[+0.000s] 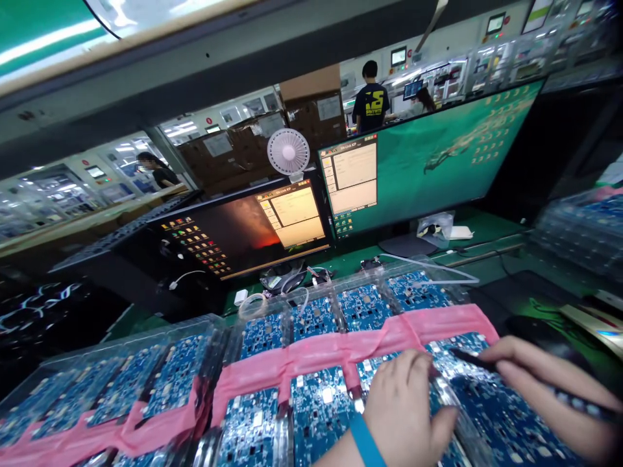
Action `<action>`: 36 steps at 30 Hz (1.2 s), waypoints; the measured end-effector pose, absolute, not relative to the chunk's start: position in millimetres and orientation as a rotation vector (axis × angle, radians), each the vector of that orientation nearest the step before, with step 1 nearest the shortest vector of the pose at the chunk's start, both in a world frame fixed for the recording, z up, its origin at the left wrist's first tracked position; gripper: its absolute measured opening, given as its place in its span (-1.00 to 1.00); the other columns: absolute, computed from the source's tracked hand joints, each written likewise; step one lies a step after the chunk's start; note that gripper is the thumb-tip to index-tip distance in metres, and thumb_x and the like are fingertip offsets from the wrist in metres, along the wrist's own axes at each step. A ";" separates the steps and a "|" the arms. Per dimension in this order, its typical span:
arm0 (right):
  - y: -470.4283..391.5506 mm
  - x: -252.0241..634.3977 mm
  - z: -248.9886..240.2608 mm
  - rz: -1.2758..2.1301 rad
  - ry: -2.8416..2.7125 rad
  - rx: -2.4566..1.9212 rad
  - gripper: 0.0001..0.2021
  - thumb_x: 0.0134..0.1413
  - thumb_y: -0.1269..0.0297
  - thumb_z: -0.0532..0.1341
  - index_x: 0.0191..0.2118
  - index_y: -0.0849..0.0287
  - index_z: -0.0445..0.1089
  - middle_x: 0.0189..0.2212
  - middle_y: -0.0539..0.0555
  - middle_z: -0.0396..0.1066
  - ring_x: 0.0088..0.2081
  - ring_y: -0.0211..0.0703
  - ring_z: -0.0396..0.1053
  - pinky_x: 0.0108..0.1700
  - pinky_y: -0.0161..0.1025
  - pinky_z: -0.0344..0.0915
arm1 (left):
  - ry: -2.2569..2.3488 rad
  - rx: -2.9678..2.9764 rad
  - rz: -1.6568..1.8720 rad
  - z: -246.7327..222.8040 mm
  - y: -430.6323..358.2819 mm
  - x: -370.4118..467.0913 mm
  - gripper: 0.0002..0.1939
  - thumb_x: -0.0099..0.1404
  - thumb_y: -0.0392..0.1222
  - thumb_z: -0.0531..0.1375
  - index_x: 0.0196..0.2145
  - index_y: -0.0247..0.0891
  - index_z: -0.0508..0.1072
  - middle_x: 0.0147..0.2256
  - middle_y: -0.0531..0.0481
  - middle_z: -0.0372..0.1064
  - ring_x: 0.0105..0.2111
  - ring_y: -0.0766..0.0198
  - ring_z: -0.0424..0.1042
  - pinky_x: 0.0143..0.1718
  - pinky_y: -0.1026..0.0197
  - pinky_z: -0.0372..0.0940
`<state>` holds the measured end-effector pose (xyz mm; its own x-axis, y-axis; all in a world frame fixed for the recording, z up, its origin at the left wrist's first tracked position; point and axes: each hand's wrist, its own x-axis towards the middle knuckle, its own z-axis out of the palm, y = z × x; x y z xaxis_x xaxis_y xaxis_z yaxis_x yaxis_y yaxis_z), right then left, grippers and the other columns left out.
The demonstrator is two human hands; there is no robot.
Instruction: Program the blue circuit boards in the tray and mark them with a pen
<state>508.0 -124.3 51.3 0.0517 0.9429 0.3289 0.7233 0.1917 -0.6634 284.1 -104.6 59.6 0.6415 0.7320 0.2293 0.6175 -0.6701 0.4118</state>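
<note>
My left hand [403,408], a blue band [366,442] at its wrist, lies over the blue circuit boards [321,408] in a clear plastic tray. Its fingers reach to the lower edge of a pink strip [321,350], with the thumb spread apart; I see nothing held in it, though the fingertips are partly hidden. On the right, my right hand [530,370] pinches a slim black pen-like tool [472,359]. The tool's tip points left, just above a board below the strip. Whether it touches the board I cannot tell.
Another tray of boards [126,389] with a pink strip stands at left. Behind are two monitors [438,168], a small fan [289,152] and loose cables [287,279]. A dark mouse [540,334] lies beyond my right hand. Several people are in the background.
</note>
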 end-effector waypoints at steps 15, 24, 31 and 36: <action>-144.8 464.9 92.4 1.135 -2.109 -1.297 -0.73 0.07 0.21 0.01 -0.08 -0.10 0.23 -0.18 -0.03 0.32 -0.12 -0.17 0.27 -0.09 -0.31 0.25 | 1.002 2.748 0.188 57.8 -103.0 288.0 -0.54 0.05 0.21 -0.03 -0.61 -0.27 0.28 -0.65 0.02 0.26 -0.61 0.25 0.31 -0.60 0.27 0.09; -92.0 496.3 115.2 0.522 -1.571 -1.431 -0.73 0.06 0.20 -0.05 -0.43 0.11 0.36 -0.47 0.03 0.38 -0.42 -0.19 0.33 -0.45 -0.35 0.26 | 1.097 2.577 0.302 68.2 -99.0 282.6 -0.67 0.08 0.09 0.01 -0.49 -0.27 0.24 -0.50 -0.01 0.28 -0.51 0.22 0.25 -0.50 0.19 0.14; 29.5 511.0 83.3 0.388 -1.504 -1.736 -0.84 -0.12 0.22 0.06 -0.58 0.16 0.23 -0.68 -0.06 0.25 -0.59 -0.27 0.22 -0.56 -0.37 0.10 | 1.145 2.503 0.108 71.4 -93.7 286.1 -0.73 0.08 0.02 0.05 -0.48 -0.28 0.25 -0.47 -0.03 0.29 -0.46 0.17 0.27 -0.46 0.14 0.17; 43.8 517.0 43.9 0.381 -1.551 -1.816 -0.72 -0.06 0.13 0.02 -0.66 0.16 0.17 -0.73 -0.05 0.19 -0.60 -0.25 0.19 -0.53 -0.34 0.08 | 1.142 2.457 -0.003 68.8 -90.0 288.2 -0.72 0.06 0.01 0.07 -0.43 -0.29 0.29 -0.46 -0.05 0.29 -0.42 0.12 0.29 -0.40 0.06 0.20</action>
<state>517.0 43.8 43.9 0.2371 0.9469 0.2173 0.7381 -0.0302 -0.6740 288.2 -90.0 68.8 0.6610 0.7288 -0.1787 0.7299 -0.5691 0.3788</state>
